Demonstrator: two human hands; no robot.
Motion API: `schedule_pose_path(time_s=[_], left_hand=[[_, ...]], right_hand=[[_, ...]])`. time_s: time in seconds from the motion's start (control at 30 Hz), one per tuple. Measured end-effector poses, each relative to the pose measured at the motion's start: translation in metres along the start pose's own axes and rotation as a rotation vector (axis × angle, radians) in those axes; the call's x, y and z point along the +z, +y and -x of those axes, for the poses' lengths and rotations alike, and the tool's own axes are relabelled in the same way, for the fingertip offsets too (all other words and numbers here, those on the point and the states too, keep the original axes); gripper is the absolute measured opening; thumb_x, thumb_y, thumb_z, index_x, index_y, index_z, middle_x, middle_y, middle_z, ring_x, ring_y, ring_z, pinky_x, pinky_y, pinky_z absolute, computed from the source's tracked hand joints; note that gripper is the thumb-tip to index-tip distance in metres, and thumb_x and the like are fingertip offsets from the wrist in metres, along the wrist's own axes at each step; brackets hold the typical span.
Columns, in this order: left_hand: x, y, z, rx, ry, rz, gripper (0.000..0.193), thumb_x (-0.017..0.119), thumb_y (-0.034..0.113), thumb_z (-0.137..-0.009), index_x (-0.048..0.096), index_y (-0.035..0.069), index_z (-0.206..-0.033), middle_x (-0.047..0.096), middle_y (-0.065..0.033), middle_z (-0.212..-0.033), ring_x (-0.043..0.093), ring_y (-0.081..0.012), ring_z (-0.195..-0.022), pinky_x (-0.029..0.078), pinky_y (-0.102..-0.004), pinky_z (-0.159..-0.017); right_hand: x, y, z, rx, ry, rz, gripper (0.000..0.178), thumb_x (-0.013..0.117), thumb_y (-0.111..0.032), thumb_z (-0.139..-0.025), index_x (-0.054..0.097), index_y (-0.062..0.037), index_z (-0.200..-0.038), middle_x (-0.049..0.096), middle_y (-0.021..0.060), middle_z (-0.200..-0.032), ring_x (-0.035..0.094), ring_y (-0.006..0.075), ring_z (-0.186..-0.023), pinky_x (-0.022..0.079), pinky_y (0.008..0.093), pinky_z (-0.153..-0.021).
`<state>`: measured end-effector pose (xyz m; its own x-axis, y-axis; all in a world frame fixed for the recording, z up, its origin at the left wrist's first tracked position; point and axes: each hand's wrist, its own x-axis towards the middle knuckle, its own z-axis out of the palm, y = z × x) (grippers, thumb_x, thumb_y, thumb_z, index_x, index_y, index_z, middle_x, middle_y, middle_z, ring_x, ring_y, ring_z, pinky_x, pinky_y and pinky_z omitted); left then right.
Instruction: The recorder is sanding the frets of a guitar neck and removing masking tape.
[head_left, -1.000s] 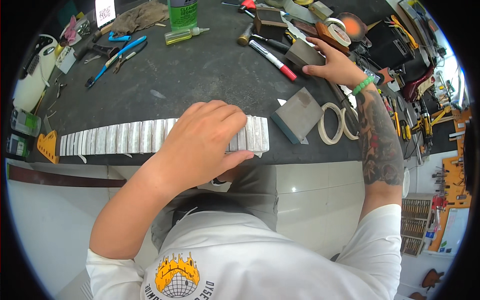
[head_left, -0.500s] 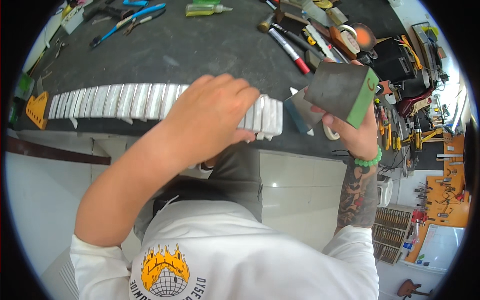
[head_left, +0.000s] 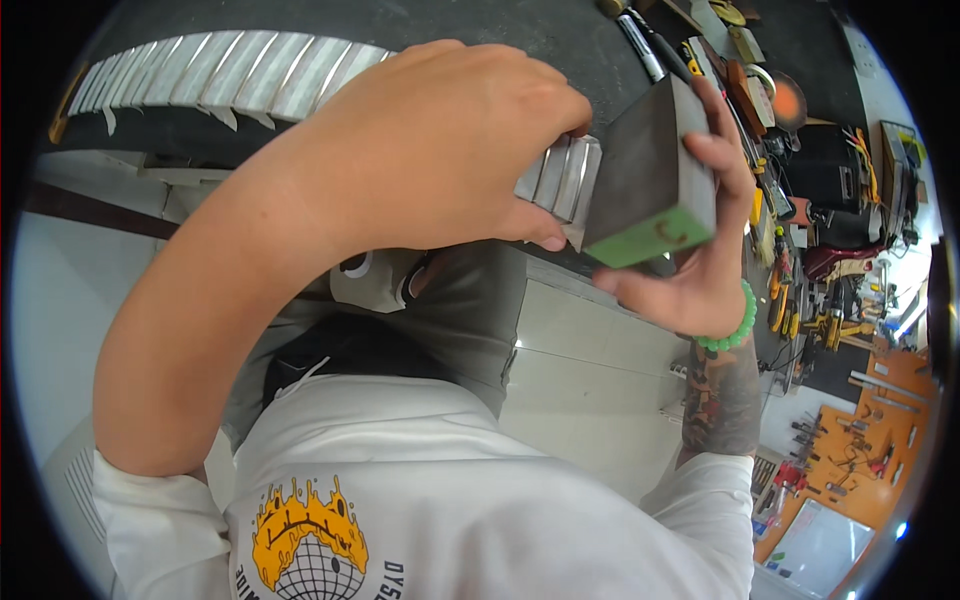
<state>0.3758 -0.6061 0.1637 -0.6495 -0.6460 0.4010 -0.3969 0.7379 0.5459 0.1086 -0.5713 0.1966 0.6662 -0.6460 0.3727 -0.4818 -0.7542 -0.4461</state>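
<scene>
A long guitar neck (head_left: 240,70), covered crosswise in silvery strips with shiny lines between them, runs along the bench edge. Loose tape ends hang from its near side. My left hand (head_left: 470,140) is closed over the neck close to its right end, thumb on the near side. My right hand (head_left: 715,285) grips a dark rectangular block (head_left: 645,150) with a green side bearing a mark. Fingers are on its far right side and the thumb is below. The block is tilted right beside the neck's end (head_left: 575,180); whether they touch I cannot tell.
Markers (head_left: 640,45), a tape roll and other hand tools clutter the dark bench (head_left: 560,45) at the far right. Further right hang tools on an orange pegboard (head_left: 850,450). An orange-brown piece (head_left: 62,110) stands at the neck's left end.
The view has shifted, so the neck appears higher. My right hand has turned the block, swinging its green side toward me, and brought it close to the neck's right end. My left hand keeps its hold.
</scene>
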Motion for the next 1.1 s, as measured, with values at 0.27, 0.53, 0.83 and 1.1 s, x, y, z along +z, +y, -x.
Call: schedule_pose_path(time_s=[0.27,0.53,0.83,1.1], left_hand=[[-0.018,-0.002,-0.003,0.060,-0.050,-0.093,0.043,0.082,0.027,-0.075,0.070,0.000,-0.106,0.071,-0.0162,-0.102,0.068,-0.0339,-0.100,0.054,-0.0425,-0.087],[-0.030,-0.009,0.003,0.123,-0.138,0.065,0.021,0.075,0.011,-0.083,0.069,-0.005,-0.095,0.071,-0.0232,-0.096,0.070,-0.0361,-0.098,0.054,-0.0434,-0.085],[-0.036,-0.009,0.007,0.169,-0.141,0.170,0.019,0.075,0.010,-0.082,0.069,-0.005,-0.092,0.070,-0.0234,-0.093,0.070,-0.0361,-0.097,0.054,-0.0430,-0.084],[-0.037,-0.006,0.015,0.141,-0.131,0.182,0.015,0.074,0.009,-0.080,0.069,-0.005,-0.084,0.069,-0.0238,-0.088,0.070,-0.0377,-0.093,0.054,-0.0431,-0.083]], right_hand=[[0.007,0.016,-0.010,-0.172,0.130,-0.017,0.103,0.095,-0.048,-0.070,0.035,-0.0180,-0.148,0.026,0.0369,-0.158,0.033,0.0493,-0.147,0.041,0.0552,-0.113],[-0.010,0.033,-0.030,-0.090,-0.043,0.285,0.106,0.089,-0.054,-0.074,0.036,-0.0051,-0.152,0.034,0.0301,-0.155,0.039,0.0448,-0.143,0.034,0.0548,-0.116],[-0.008,0.025,-0.031,-0.141,0.044,0.228,0.102,0.087,-0.055,-0.077,0.037,-0.0035,-0.151,0.035,0.0300,-0.154,0.040,0.0406,-0.143,0.041,0.0523,-0.113],[-0.015,0.030,-0.047,-0.196,-0.152,0.386,0.105,0.086,-0.057,-0.077,0.036,-0.0019,-0.151,0.036,0.0296,-0.154,0.040,0.0405,-0.144,0.034,0.0509,-0.117]])
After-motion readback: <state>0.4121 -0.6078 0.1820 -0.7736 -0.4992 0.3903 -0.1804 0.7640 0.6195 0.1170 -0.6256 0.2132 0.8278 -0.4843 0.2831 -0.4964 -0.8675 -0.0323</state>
